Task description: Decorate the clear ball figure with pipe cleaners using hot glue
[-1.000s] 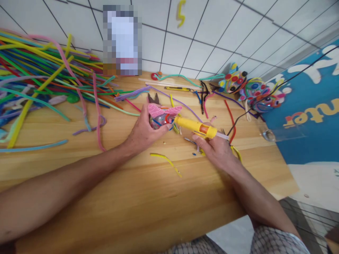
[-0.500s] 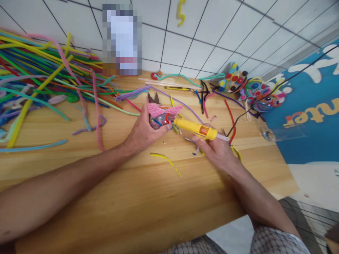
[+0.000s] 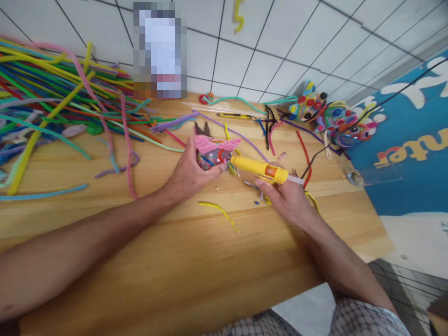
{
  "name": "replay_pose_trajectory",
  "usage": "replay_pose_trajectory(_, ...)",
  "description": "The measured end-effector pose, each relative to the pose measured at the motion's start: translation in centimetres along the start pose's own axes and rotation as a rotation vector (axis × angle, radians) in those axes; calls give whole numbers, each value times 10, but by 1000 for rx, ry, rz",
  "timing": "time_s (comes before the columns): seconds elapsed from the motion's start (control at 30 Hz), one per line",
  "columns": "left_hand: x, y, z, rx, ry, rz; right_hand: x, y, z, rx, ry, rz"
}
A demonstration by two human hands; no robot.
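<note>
My left hand (image 3: 192,167) is closed around a clear, rounded craft figure (image 3: 210,158) with pink pipe-cleaner pieces (image 3: 217,144) on top and red and blue strips on its side. In my right hand (image 3: 285,193) is a yellow hot glue gun (image 3: 257,168), a pale glue stick (image 3: 296,179) poking out of its back end. The gun's nozzle points left and meets the figure's right side, close to my left thumb. Whether fresh glue is there is too small to tell. Behind the figure lie dark-handled pliers (image 3: 202,129).
A heap of coloured pipe cleaners (image 3: 70,93) covers the table's left back. A yellow cutter knife (image 3: 234,115) lies near the tiled wall. Several decorated figures (image 3: 308,107) stand at the back right, a black cord (image 3: 317,151) running past them. A yellow pipe-cleaner piece (image 3: 220,212) lies in front.
The glue gun has shifted very slightly to the right. Both hands otherwise keep their places and their holds; the view has tilted a little.
</note>
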State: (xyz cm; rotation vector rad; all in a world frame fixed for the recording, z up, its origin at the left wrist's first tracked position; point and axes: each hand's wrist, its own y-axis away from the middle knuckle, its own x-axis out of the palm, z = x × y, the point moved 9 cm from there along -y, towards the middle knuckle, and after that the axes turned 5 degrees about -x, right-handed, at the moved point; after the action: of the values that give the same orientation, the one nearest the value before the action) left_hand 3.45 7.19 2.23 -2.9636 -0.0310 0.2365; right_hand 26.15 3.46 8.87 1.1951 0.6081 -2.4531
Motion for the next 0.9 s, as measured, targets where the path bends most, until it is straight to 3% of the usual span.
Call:
replay_pose_trajectory(0.27,1,1,0,-32,28,12,0,5,-9,-23,21,-8)
replay_pose_trajectory(0.9,1,0,1,-26,28,14,0,2,-2,-5,-1,16)
